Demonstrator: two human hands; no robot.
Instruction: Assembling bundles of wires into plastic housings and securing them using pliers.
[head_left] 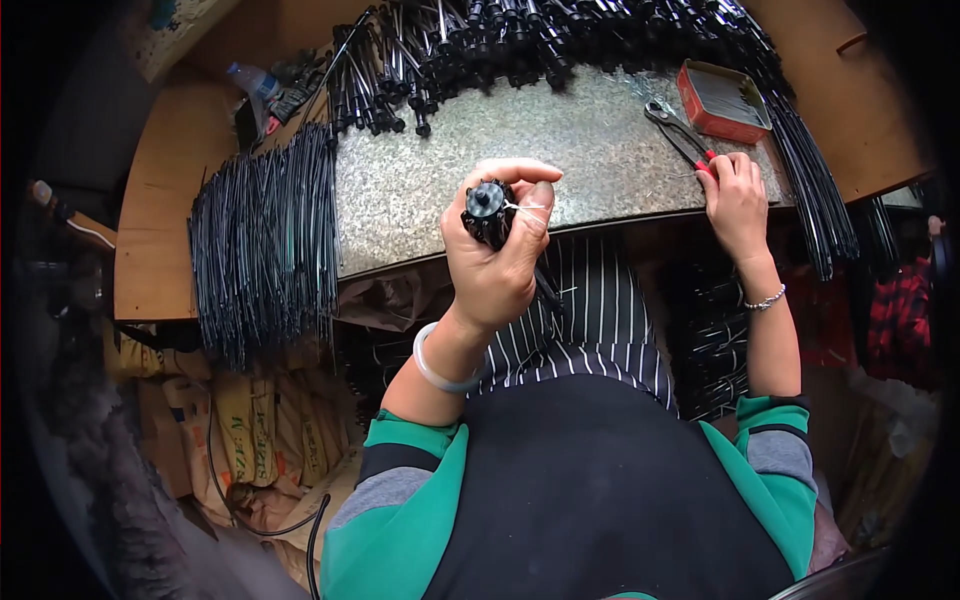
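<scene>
My left hand (497, 245) is closed around a bundle of thin black rods, held over the front edge of the work surface. It looks like a folded umbrella frame (487, 200), with its round grey-black hub facing up. A thin white wire or thread (524, 208) sticks out from beside the hub, next to my thumb. Far to the right, my right hand (738, 200) has its fingers bent over the red handles of a pair of pliers (676, 127), which lies on the speckled top with its dark jaws pointing away.
The speckled work surface (400, 200) has wooden sides. Black rods (265, 240) hang over its left edge. Several metal shafts with black fittings (540, 40) pile along the back. A red box (715, 110) of thin pins or wires stands beside the pliers. A plastic bottle (253, 80) lies back left.
</scene>
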